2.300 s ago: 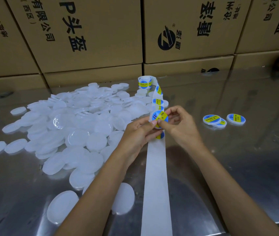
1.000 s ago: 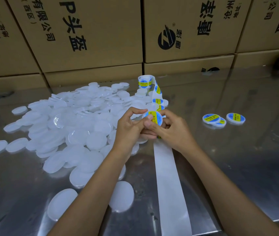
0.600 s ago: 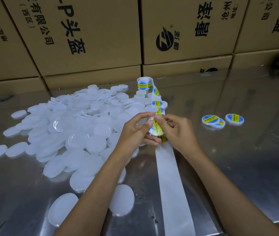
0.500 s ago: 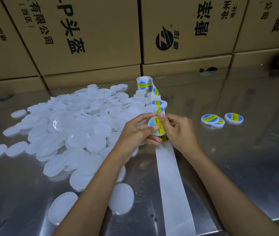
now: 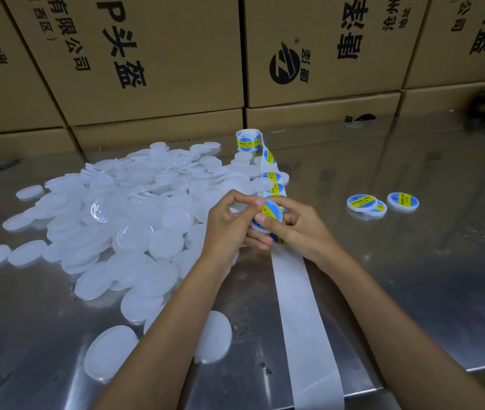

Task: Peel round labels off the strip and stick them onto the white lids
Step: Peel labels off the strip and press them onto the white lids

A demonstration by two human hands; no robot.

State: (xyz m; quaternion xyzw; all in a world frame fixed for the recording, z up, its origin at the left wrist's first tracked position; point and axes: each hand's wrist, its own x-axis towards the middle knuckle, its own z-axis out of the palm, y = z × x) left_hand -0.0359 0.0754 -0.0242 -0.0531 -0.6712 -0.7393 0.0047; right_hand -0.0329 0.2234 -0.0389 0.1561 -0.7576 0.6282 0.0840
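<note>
Since half a second ago our right hand [image 5: 297, 229] has slid its thumb across the round label [image 5: 271, 210], now pressed flatter on the white lid [image 5: 257, 225] that our left hand [image 5: 229, 229] grips at centre frame. Both hands are clamped on the lid. The label is blue with a yellow band; its print is unreadable. The bare strip [image 5: 303, 315] runs toward the lower edge. The cartons [image 5: 158, 54] along the top carry "头盔".

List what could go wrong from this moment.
1. Both hands, left and right, pinch one lid while pressing on its label; it may land off-centre or creased.
2. The strip trails off the table edge under the right wrist and could get dragged.
3. The plain lids lie heaped, so two might get picked up together.
</note>
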